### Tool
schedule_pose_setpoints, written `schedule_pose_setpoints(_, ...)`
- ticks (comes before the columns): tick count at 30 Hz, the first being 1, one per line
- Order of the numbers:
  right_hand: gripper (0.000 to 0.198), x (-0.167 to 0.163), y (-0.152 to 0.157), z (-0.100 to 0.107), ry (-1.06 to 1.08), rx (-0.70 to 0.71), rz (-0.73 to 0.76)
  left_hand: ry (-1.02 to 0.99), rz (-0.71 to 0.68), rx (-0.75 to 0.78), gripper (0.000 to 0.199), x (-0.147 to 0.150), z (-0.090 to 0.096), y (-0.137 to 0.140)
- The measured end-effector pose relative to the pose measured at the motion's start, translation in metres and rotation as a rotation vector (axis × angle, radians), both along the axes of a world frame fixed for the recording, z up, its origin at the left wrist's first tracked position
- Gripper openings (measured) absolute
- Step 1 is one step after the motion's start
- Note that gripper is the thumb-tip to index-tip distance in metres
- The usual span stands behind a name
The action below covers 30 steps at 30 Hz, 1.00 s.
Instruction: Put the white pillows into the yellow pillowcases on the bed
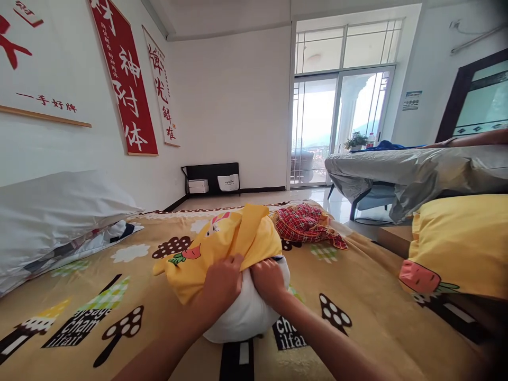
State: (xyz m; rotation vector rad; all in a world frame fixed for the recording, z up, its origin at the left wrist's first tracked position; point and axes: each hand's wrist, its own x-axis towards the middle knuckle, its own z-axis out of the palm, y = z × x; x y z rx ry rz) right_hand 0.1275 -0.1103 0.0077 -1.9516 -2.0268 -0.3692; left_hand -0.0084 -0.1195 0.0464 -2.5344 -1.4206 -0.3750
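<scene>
In front of me a white pillow [234, 317] lies on the bed, its far part inside a yellow pillowcase [214, 238] printed with a carrot and a rabbit face. My left hand [224, 280] is closed on the bunched edge of the pillowcase, on top of the pillow. Close beside it, my right hand [269, 278] has its fingers curled over the same opening edge, with fingertips hidden in the cloth. The near end of the pillow bulges out bare beneath both wrists.
A red checked cloth [304, 222] lies just beyond the pillowcase. White pillows [59, 206] rest at the left, a yellow carrot-print pillow [464, 248] at the right. Behind stands a table [365, 164] under plastic sheeting, with another person's arm [472, 138] on it. The patterned bedspread [159, 328] spreads underneath.
</scene>
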Motion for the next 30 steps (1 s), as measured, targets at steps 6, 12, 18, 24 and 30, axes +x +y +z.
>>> schedule_pose_setpoints(6,0.032,0.044,-0.053,-0.024,0.054,0.386,0.429,-0.006,-0.018,-0.062,0.029,-0.018,-0.018,-0.002)
schedule_pose_setpoints(12,0.066,0.065,-0.088,-0.041,-0.131,0.445,0.470,-0.350,-0.025,-0.111,0.011,-0.057,-0.009,0.003)
schedule_pose_setpoints(18,0.076,-0.004,-0.041,-0.019,-0.080,0.313,0.566,-0.408,0.100,0.079,0.015,-0.088,0.019,0.007)
schedule_pose_setpoints(24,0.067,-0.052,-0.007,0.000,-0.045,0.280,0.709,-0.503,0.141,0.161,0.006,-0.114,0.023,0.026)
schedule_pose_setpoints(30,0.055,-0.074,0.027,0.025,-0.157,0.281,0.750,-0.349,0.107,0.223,0.005,-0.113,0.018,0.018)
